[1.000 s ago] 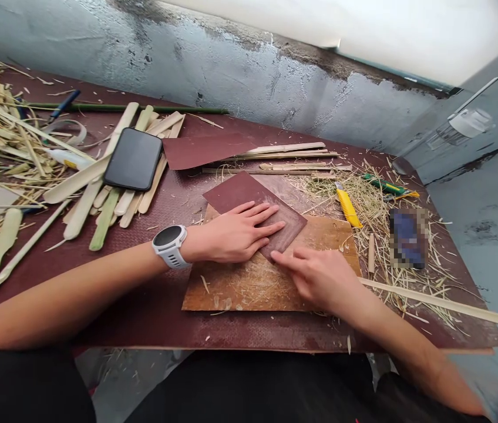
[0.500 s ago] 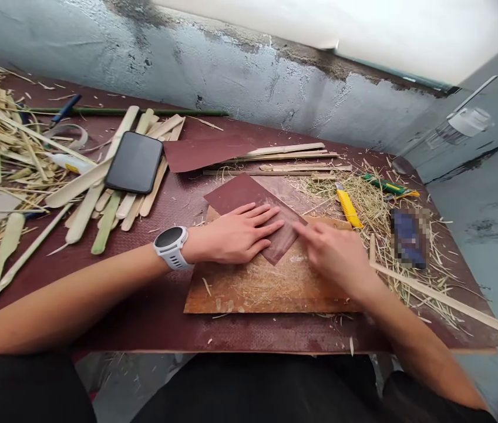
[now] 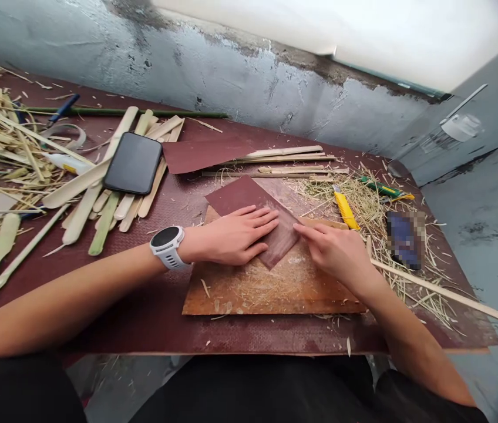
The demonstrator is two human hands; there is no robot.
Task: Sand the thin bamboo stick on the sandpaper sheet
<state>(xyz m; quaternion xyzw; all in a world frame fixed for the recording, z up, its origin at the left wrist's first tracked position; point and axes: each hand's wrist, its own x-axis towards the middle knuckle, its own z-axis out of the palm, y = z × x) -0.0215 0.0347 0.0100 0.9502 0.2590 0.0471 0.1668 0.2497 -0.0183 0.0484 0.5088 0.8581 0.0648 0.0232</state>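
A reddish-brown sheet of sandpaper [image 3: 242, 191], dusted pale on its lower half, lies slanted over a wooden board [image 3: 231, 294]. My left hand [image 3: 244, 235] rests flat on the sandpaper, fingers stretched out and holding nothing. At the sheet's right corner my right hand [image 3: 330, 244] is closed, with thumb and index finger pinched together. What it pinches, if anything, is too small or hidden to name. Fine shavings and pale dust lie on the board below both hands.
Left of the hands, a phone [image 3: 133, 163] lies on several bamboo strips [image 3: 84, 217]. Another sandpaper sheet [image 3: 205, 154] lies behind. To the right are a yellow utility knife [image 3: 346, 208], a green one [image 3: 381, 187], heaped shavings and a long bamboo strip [image 3: 451, 294].
My right hand, blurred before, now shows sharply at the same corner of the sandpaper. My left hand stays flat on the sheet. The view has shifted slightly.
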